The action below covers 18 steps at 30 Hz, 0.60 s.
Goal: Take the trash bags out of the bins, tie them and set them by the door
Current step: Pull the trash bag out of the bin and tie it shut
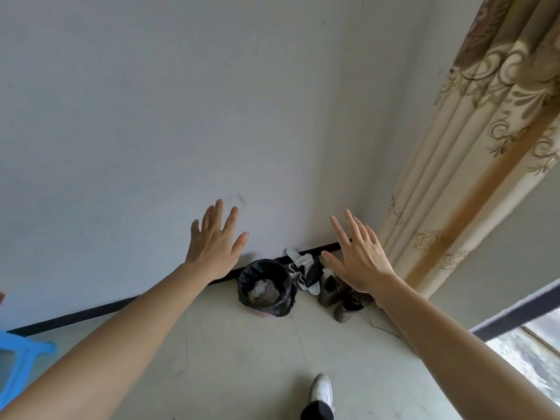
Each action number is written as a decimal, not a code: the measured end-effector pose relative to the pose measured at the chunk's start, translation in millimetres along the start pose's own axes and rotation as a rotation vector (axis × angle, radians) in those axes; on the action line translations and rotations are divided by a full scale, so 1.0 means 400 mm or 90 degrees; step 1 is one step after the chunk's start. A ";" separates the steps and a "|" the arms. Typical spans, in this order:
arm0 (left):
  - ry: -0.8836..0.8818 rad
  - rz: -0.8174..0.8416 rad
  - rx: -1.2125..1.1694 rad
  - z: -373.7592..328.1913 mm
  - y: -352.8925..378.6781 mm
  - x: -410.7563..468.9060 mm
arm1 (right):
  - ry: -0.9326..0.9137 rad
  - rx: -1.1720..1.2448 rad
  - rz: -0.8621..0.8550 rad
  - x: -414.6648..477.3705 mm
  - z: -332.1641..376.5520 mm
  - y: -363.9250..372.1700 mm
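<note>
The trash bag [280,275], black and glossy, lines a small bin [260,312] that stands on the floor [242,359] against the foot of the wall [151,116], just in front of the black baseboard [91,313]. The bag's mouth is open and folded down over the bin's rim, so that only a strip of pinkish weave shows at the bin's base. Crumpled grey and brownish rubbish [263,291] lies inside the bag. Neither hand touches the bag or bin. The left hand [215,241] is held up in the air above and to the left of the bin, back toward the camera, its fingers straight and spread wide, holding nothing. The right hand [359,256] is raised to the right of the bin in the same way, fingers splayed and empty, partly in front of the footwear behind it. Just to the right of the bin a pair of white and black slippers [303,266] leans against the baseboard, and beside them stand brown boots [330,294] in the corner. A cream curtain [454,177] with a brown scroll pattern hangs down to that corner. A window [530,359] shows at the lower right. At the lower left edge is part of a blue plastic stool [21,359], and near the bottom the person's white shoe [322,389] rests on the floor.
</note>
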<state>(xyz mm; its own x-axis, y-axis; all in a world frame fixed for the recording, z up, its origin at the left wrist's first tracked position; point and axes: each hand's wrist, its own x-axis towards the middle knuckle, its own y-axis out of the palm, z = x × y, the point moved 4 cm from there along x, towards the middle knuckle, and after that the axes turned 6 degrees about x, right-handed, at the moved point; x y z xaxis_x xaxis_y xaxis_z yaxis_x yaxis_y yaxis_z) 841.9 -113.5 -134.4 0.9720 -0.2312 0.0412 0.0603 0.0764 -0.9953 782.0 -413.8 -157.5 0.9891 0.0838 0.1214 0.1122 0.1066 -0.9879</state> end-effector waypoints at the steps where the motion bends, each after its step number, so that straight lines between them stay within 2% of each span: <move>1: -0.002 0.016 0.002 -0.005 0.029 0.054 | 0.003 0.004 0.009 0.050 -0.026 0.030; 6: -0.047 0.114 -0.028 -0.018 0.192 0.310 | 0.015 0.054 0.075 0.331 -0.152 0.194; 11: -0.114 0.227 -0.136 -0.020 0.352 0.511 | 0.034 0.099 0.175 0.570 -0.228 0.373; 18: -0.170 0.350 -0.264 0.010 0.660 0.639 | 0.055 0.154 0.306 0.708 -0.231 0.685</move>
<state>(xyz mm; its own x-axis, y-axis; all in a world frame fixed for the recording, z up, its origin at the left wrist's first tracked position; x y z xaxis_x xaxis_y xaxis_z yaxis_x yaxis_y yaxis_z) 1107.4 -148.5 -386.1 0.8623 -0.0176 -0.5060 -0.4912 -0.2718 -0.8276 1101.6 -452.5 -402.7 0.9286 0.0990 -0.3576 -0.3704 0.3027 -0.8781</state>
